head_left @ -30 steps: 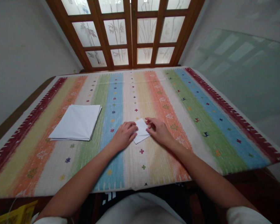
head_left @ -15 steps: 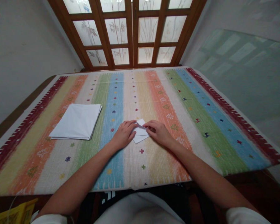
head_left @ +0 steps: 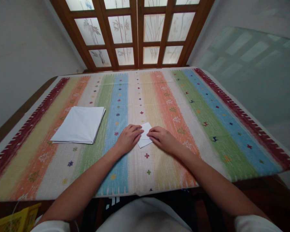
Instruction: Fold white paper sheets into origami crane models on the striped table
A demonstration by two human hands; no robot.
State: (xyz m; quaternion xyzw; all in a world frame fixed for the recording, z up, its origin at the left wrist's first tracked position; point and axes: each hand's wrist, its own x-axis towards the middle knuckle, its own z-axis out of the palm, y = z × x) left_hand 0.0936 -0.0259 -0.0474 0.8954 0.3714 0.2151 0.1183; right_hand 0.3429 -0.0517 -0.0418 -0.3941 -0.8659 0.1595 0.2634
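Observation:
A small piece of folded white paper (head_left: pixel 145 132) lies on the striped tablecloth (head_left: pixel 132 167), between my two hands. My left hand (head_left: pixel 130 138) rests on its left edge, fingers together and pressing it against the cloth. On the right edge, my right hand (head_left: pixel 160 138) has its thumb and fingers pinched on the paper. Fold lines cross the lower part of the paper, and its lower corner points toward me. The fingertips hide parts of both side edges.
To the left lies a stack of white paper sheets (head_left: pixel 78 125). A yellow basket (head_left: pixel 16 219) is below the table's near left edge. Wooden doors with glass panes (head_left: pixel 120 29) stand beyond the far edge, and a glass board (head_left: pixel 251 74) is at the right wall.
The raised flap between my hands now lies flat against the paper. The fingers of my right hand have shifted slightly left. My left hand has hardly moved.

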